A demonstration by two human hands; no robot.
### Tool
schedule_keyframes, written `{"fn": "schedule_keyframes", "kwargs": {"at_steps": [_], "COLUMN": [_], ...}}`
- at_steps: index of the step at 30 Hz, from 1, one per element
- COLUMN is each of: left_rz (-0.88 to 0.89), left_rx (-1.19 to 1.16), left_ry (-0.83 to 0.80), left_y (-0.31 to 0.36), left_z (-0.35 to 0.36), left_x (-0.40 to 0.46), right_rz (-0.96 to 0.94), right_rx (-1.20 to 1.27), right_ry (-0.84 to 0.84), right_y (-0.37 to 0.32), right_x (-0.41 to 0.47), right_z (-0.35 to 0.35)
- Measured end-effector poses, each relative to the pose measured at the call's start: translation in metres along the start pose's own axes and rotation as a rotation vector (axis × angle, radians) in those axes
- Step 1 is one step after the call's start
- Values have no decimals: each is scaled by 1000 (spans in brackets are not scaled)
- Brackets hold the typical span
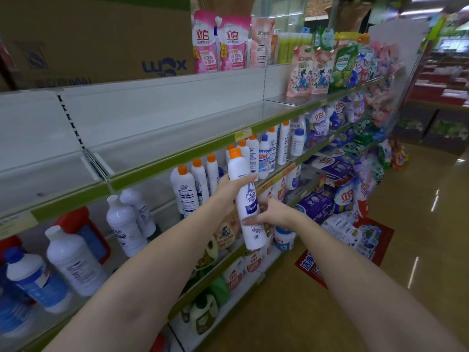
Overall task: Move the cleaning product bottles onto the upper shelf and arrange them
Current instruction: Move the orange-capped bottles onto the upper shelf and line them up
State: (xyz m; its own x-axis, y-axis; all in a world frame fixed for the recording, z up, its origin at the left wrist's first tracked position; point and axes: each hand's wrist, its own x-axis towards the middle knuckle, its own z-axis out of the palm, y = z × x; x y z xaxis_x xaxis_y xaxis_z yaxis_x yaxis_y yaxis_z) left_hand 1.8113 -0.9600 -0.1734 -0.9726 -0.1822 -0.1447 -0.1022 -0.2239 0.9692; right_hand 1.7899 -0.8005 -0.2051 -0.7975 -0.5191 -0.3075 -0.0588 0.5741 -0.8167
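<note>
A white cleaning bottle with an orange cap is held upright in front of the shelves. My left hand grips its upper body and my right hand grips its lower half. Behind it, several matching orange-capped bottles stand in a row on the middle shelf. The upper shelf, white with a green front rail, is bare along this stretch.
White and blue bottles stand at the left of the middle shelf. Detergent pouches fill the upper shelf to the right. A cardboard box sits on top. Lower shelves hold jugs, and bags pile at the aisle's floor.
</note>
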Motion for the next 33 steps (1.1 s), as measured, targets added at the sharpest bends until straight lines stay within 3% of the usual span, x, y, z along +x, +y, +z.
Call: {"fn": "schedule_keyframes", "kwargs": {"at_steps": [5, 13, 18, 24, 29, 33], "left_rz": [-62, 9, 93, 194, 274, 319], "left_rx": [278, 613, 551, 301, 195, 193], "left_ry": [52, -73, -37, 169, 248, 218], "left_y": [10, 34, 44, 67, 105, 141], "left_z": [17, 41, 43, 24, -20, -72], "left_x": [4, 3, 6, -8, -33, -64], "right_rz": [-46, -99, -163, -290, -409, -508], "right_rx": [77, 169, 212, 307, 265, 303], "right_ry": [94, 323, 332, 317, 251, 256], "right_y": [5, 21, 15, -19, -81, -134], "right_x": [-2, 1, 2, 13, 13, 20], "right_z": [8, -2, -19, -15, 8, 47]}}
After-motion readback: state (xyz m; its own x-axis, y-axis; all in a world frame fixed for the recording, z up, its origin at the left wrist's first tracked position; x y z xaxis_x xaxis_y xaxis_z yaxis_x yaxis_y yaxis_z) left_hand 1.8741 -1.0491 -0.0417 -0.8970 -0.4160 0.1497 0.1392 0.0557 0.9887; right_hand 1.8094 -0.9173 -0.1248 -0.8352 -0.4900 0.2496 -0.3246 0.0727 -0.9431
